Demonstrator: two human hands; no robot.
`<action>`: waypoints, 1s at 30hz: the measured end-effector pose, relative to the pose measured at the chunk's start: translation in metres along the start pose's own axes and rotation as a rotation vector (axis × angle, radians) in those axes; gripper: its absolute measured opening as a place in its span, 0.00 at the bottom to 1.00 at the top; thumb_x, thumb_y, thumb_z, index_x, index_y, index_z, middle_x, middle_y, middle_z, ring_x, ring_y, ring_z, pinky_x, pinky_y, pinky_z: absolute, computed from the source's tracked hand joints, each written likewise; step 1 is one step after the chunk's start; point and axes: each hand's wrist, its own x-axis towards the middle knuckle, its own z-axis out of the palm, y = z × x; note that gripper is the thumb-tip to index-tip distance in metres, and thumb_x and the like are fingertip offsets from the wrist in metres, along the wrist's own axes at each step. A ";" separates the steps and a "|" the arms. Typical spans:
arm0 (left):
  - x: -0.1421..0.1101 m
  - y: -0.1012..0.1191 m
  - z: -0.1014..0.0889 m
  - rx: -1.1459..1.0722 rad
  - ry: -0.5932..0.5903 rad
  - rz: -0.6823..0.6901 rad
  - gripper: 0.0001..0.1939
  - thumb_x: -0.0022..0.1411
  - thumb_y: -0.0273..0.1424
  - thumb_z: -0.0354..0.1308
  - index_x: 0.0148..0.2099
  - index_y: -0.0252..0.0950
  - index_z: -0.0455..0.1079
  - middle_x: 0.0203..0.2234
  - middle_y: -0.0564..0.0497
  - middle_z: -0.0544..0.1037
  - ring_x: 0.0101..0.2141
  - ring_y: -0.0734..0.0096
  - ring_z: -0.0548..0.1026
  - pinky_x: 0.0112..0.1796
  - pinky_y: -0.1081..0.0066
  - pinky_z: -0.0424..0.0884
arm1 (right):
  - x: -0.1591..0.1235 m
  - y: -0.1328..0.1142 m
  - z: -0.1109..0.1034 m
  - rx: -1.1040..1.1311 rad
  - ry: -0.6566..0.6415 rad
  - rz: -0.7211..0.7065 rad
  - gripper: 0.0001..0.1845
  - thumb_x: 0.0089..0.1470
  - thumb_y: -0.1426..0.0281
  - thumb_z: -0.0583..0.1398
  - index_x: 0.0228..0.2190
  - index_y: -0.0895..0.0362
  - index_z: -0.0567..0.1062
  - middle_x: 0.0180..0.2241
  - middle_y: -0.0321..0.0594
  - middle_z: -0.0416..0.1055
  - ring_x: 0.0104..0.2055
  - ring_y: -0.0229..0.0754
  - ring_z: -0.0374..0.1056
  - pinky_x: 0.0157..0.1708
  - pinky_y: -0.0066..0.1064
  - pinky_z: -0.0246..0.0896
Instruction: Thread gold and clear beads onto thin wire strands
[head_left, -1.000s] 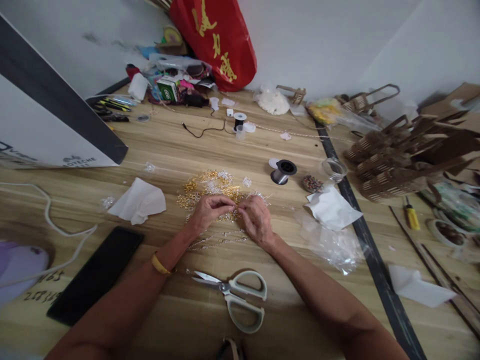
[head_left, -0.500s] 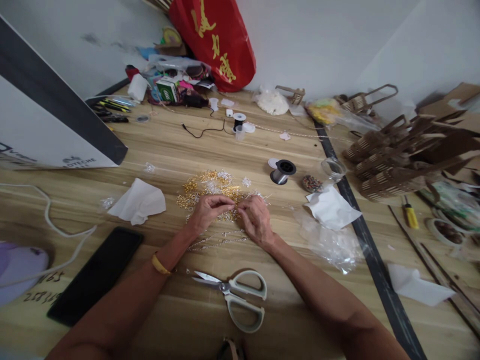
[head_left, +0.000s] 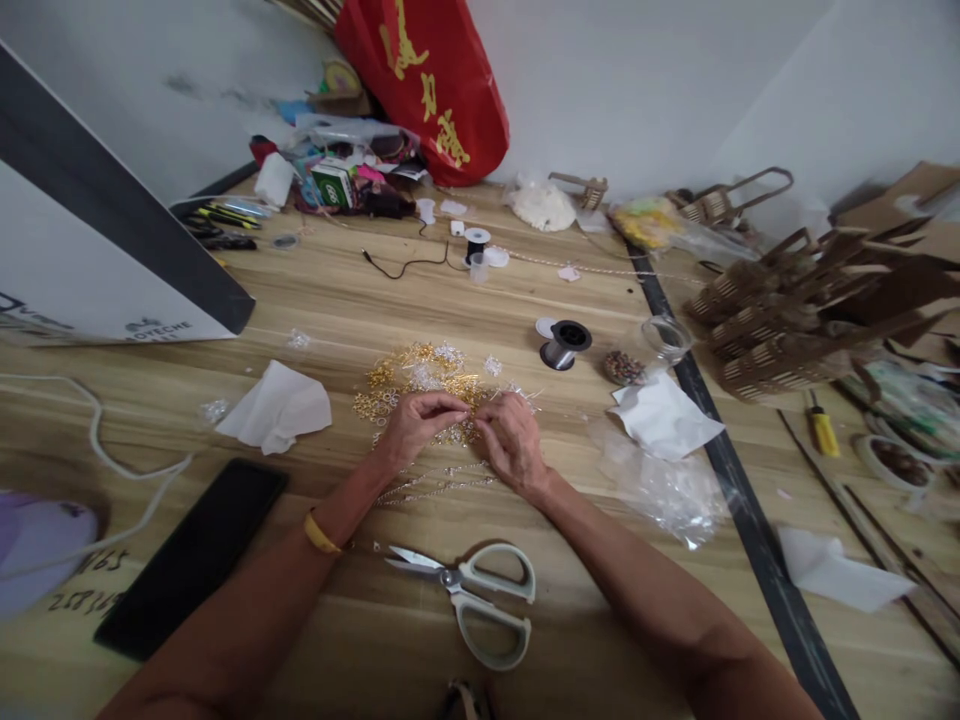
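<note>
While the fingertips of both hands are held almost together at the near edge of a loose pile of gold and silver jewellery parts (head_left: 427,372), most of that pile is spread just beyond and to the left of them, so the left hand (head_left: 412,428) is placed nearer to its bulk than the right hand (head_left: 516,440). The thumb and fingers of each hand are bent toward a pinch, but whether a tiny part is gripped between them cannot be told. Just on the near side, a thin chain (head_left: 439,487) is laid on the bench (head_left: 315,300) between the wrists, its long axis running crosswise. Nearer the body, scissors (head_left: 451,577) are left with blades pointed leftward and slightly parted. Farther out, a spool of wire (head_left: 566,345) is stood beyond the right hand, crumpled white paper (head_left: 277,407) is found to the left, and clear plastic (head_left: 667,492) is found to the right.
</note>
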 end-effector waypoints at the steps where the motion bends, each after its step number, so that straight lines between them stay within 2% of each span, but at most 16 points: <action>1: 0.000 0.001 0.000 0.001 0.001 0.000 0.07 0.46 0.30 0.66 0.30 0.33 0.78 0.28 0.49 0.80 0.30 0.71 0.75 0.36 0.73 0.70 | 0.000 0.000 0.000 0.001 -0.001 0.001 0.04 0.58 0.73 0.55 0.36 0.54 0.68 0.33 0.40 0.71 0.37 0.41 0.65 0.42 0.40 0.60; 11: -0.001 0.000 -0.001 0.038 -0.039 0.027 0.07 0.48 0.31 0.65 0.31 0.33 0.78 0.29 0.49 0.80 0.32 0.70 0.75 0.36 0.73 0.70 | 0.001 0.001 0.000 -0.009 -0.002 -0.004 0.04 0.58 0.73 0.55 0.36 0.54 0.68 0.32 0.39 0.71 0.36 0.41 0.65 0.42 0.39 0.60; 27: 0.001 -0.009 -0.002 0.067 -0.029 0.007 0.08 0.48 0.32 0.66 0.33 0.34 0.78 0.28 0.50 0.80 0.30 0.71 0.75 0.35 0.73 0.70 | 0.002 0.001 -0.002 0.003 -0.028 0.013 0.03 0.58 0.72 0.56 0.37 0.54 0.68 0.33 0.38 0.73 0.37 0.40 0.67 0.47 0.41 0.60; 30: 0.001 -0.009 -0.002 0.063 -0.035 0.018 0.08 0.49 0.32 0.66 0.33 0.34 0.78 0.28 0.50 0.80 0.30 0.72 0.75 0.35 0.73 0.69 | 0.002 0.000 -0.001 0.026 0.000 0.030 0.03 0.58 0.71 0.57 0.36 0.54 0.68 0.32 0.37 0.73 0.35 0.39 0.67 0.48 0.42 0.60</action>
